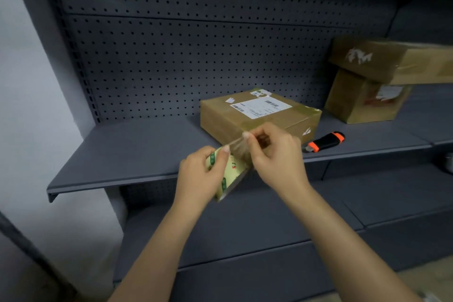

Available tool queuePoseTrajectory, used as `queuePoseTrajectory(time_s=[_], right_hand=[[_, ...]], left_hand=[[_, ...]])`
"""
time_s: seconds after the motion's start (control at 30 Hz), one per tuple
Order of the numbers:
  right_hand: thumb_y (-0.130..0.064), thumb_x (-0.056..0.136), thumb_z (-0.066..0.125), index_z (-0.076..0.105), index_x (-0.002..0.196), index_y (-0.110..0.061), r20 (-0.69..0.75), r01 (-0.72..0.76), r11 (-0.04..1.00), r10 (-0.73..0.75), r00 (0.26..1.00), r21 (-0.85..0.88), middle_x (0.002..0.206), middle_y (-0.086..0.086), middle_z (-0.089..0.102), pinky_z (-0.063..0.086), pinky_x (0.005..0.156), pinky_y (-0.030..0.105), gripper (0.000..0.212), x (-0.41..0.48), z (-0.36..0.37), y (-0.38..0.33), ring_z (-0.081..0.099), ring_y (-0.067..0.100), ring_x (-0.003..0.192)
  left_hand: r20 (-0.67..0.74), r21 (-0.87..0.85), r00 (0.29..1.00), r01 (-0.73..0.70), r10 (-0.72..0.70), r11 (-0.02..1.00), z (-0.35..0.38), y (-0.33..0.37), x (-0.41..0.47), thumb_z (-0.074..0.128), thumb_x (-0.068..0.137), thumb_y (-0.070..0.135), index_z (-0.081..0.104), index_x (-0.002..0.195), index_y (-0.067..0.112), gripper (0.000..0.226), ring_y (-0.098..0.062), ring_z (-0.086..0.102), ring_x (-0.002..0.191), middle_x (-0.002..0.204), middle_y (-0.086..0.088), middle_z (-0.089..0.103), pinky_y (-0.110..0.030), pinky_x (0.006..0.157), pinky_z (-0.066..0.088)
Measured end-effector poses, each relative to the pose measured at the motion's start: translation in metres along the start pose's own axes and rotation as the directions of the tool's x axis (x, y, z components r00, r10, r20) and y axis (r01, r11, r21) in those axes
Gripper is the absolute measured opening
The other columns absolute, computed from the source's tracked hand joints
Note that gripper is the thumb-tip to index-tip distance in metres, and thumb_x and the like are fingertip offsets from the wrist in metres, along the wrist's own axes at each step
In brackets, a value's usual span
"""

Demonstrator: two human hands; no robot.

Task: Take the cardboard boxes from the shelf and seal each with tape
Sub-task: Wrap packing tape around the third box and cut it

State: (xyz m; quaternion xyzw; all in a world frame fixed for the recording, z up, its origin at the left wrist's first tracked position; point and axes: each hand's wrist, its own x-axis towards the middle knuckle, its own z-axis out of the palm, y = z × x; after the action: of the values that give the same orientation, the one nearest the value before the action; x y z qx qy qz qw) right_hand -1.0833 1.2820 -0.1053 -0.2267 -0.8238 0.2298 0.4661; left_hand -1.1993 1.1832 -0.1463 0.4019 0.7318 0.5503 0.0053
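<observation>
From the head camera, the left hand (203, 169) sits just below the frame's centre, its fingers curled round a roll of clear tape on a pale yellow core with green print (230, 175), thumb laid along the roll's top edge. At the roll's two o'clock the right hand (277, 154) pinches the free end of a stretched clear tape strip (239, 146) between thumb and forefinger. The strip is blurred, and where it leaves the roll is hard to make out. Both hands cover much of the roll. Behind them, at twelve o'clock from the hands, a flat brown cardboard box with a white shipping label (259, 113) rests on the dark grey metal shelf (134, 149). Its near corner is hidden by the right hand, so whether the strip touches it cannot be told, and the label's print is too small to read. At the box's four o'clock, just beside it, lies a black and orange utility knife (326, 141). At two o'clock in the frame, a small brown cardboard box with a torn label (362, 103) carries a longer taped brown cardboard box (392, 61) that the right edge cuts off. A grey perforated back panel (196, 56) rises behind the shelf. A lower grey shelf (245, 223) runs under the forearms at six o'clock.
</observation>
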Motion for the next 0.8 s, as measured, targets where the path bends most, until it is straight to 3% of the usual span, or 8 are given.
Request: queuePoseTrajectory(time_s=[0.1,0.27,0.43,0.53,0.67,0.8], right_hand=[[-0.025,0.091,0.068,0.069,0.079,-0.014,-0.006,0.002,0.999,-0.002,1.0,-0.034,0.067,-0.011,0.065,0.046,0.059,0.016,0.016,0.023,-0.009,-0.005,0.06,0.007,0.067],[-0.029,0.088,0.072,0.073,0.079,-0.019,0.103,-0.167,0.986,0.167,0.98,-0.016,0.072,-0.011,0.068,0.052,0.068,0.023,0.013,0.066,-0.015,0.011,0.062,0.003,0.068],[-0.028,0.086,0.075,0.075,0.081,-0.015,0.219,-0.35,0.922,0.312,0.925,0.164,0.07,-0.006,0.069,0.048,0.066,0.02,0.014,0.078,-0.016,0.032,0.059,0.0,0.059],[-0.026,0.085,0.075,0.075,0.08,-0.015,0.232,-0.338,0.931,0.302,0.925,0.137,0.076,-0.002,0.072,0.053,0.067,0.023,0.012,0.079,-0.013,0.04,0.061,0.003,0.064],[-0.026,0.085,0.076,0.075,0.078,-0.016,0.215,-0.303,0.948,0.277,0.936,0.096,0.079,0.002,0.073,0.058,0.077,0.038,0.012,0.077,-0.008,0.051,0.065,0.017,0.074],[-0.025,0.084,0.076,0.075,0.08,-0.013,0.232,-0.321,0.94,0.289,0.929,0.113,0.079,0.001,0.073,0.058,0.077,0.033,0.013,0.081,-0.014,0.055,0.068,0.019,0.078]], left_hand=[[-0.012,0.063,1.0,-0.004,0.005,0.998,-0.001,0.014,0.02,0.054,0.096,0.043,0.049,0.066,0.002,0.051,-0.017,0.047,0.054,0.055,-0.007,0.049,-0.036,0.053,0.037],[0.017,0.136,0.998,-0.063,0.061,0.989,0.004,0.028,0.045,0.048,0.098,0.046,0.04,0.06,0.012,0.052,-0.017,0.048,0.055,0.056,-0.002,0.049,-0.032,0.047,0.029],[0.099,-0.107,0.994,0.063,-0.053,0.992,0.009,0.008,0.056,0.057,0.092,0.053,0.039,0.064,0.005,0.059,-0.013,0.038,0.052,0.055,0.0,0.041,-0.031,0.054,0.031],[0.114,-0.156,0.992,0.077,-0.06,0.985,0.011,0.0,0.051,0.06,0.092,0.049,0.041,0.067,0.003,0.056,-0.012,0.04,0.053,0.056,0.001,0.043,-0.031,0.054,0.032],[0.095,-0.092,0.991,0.103,-0.094,0.99,0.019,0.004,0.053,0.063,0.091,0.044,0.041,0.066,0.001,0.054,-0.014,0.04,0.054,0.058,-0.002,0.043,-0.03,0.053,0.031],[0.089,-0.043,0.988,0.127,-0.123,0.991,0.026,0.004,0.05,0.064,0.089,0.045,0.039,0.059,0.009,0.053,-0.011,0.038,0.051,0.053,0.003,0.04,-0.029,0.052,0.032]])
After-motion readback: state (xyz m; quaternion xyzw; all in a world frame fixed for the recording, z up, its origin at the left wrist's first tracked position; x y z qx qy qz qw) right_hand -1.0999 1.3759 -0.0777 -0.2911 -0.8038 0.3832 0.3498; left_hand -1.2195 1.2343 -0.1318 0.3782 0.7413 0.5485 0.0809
